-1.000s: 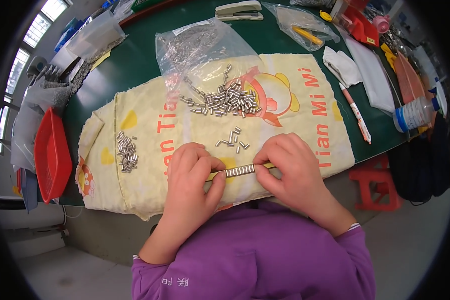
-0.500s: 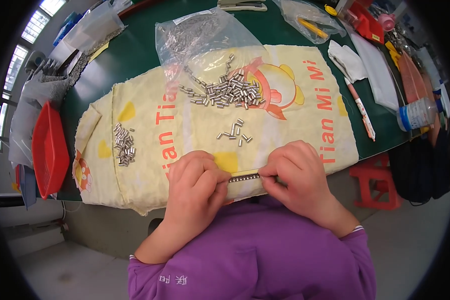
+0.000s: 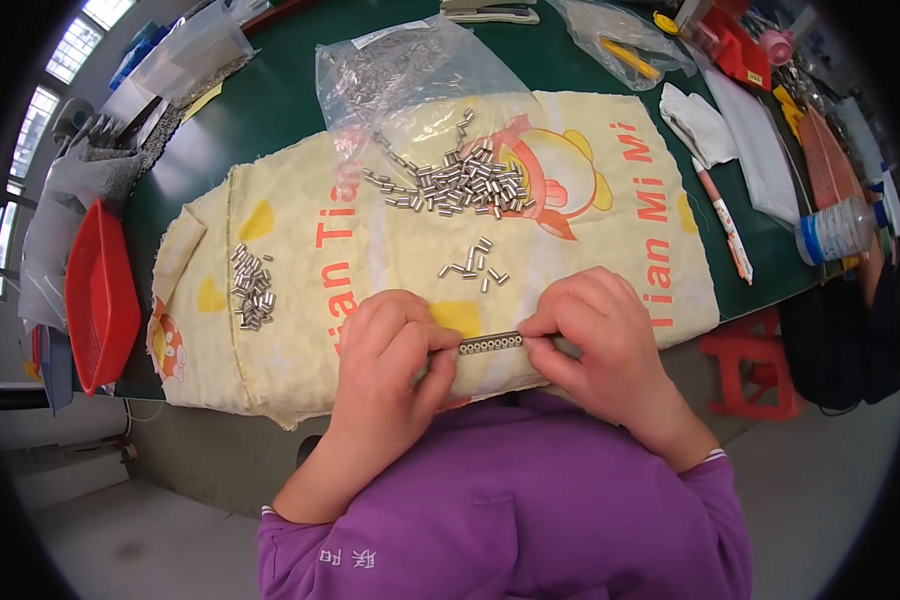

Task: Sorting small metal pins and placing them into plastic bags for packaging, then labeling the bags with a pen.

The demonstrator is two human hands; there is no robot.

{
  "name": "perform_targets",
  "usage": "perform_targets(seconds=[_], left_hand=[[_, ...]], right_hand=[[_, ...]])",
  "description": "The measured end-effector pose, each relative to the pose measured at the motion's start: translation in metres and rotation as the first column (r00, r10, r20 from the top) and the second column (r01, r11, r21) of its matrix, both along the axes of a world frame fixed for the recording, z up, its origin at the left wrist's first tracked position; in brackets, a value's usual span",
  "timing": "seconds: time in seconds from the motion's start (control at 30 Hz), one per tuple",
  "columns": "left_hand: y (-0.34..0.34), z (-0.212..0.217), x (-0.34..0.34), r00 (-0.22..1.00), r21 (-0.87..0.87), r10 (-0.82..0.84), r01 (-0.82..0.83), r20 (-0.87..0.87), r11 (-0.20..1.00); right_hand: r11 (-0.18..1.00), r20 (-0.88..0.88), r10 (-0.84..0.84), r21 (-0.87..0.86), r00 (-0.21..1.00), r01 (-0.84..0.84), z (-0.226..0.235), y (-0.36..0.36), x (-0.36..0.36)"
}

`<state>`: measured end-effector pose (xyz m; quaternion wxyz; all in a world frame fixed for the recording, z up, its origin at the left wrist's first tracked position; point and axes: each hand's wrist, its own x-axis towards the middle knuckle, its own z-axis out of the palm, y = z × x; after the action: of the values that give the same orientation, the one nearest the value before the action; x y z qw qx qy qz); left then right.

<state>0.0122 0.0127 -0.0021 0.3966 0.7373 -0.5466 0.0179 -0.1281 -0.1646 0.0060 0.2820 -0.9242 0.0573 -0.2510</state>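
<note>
Between my two hands a straight row of small silver metal cylinders [image 3: 490, 344] is held level, its hollow-looking round ends turned up toward me. My left hand [image 3: 388, 355] pinches the row's left end, and my right hand [image 3: 602, 335] pinches its right end. Fingers hide both ends of the row. Just beyond it, a few loose cylinders [image 3: 475, 263] lie on the yellow printed cloth [image 3: 560, 270]. A larger pile of cylinders [image 3: 470, 185] spreads from a clear plastic bag [image 3: 420, 75]. Another small pile [image 3: 253, 288] sits on the cloth's left side.
On the left edge of the green table [image 3: 270, 90] stands a red tray [image 3: 102, 300]. To the right lie a pen [image 3: 722, 220], a white cloth [image 3: 697, 122] and a clear bottle [image 3: 835, 232]. A red stool [image 3: 755, 370] stands below the table's right edge.
My hands have raised the row slightly and tipped it, so its round ends now show more clearly. Both hands still grip its ends.
</note>
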Motion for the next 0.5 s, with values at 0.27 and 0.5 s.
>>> perform_targets(seconds=[0.27,0.5], left_hand=[[-0.0027,0.0004,-0.0001,1.0,0.009,0.011,-0.011,-0.02,1.0],[-0.0005,-0.0013,0.0016,1.0,0.008,0.025,-0.025,-0.014,1.0]], right_hand=[[1.0,-0.003,-0.003,0.001,1.0,0.003,-0.0002,-0.0026,0.0008],[0.993,-0.028,-0.044,-0.114,0.999,0.04,0.0022,0.0004,0.0043]])
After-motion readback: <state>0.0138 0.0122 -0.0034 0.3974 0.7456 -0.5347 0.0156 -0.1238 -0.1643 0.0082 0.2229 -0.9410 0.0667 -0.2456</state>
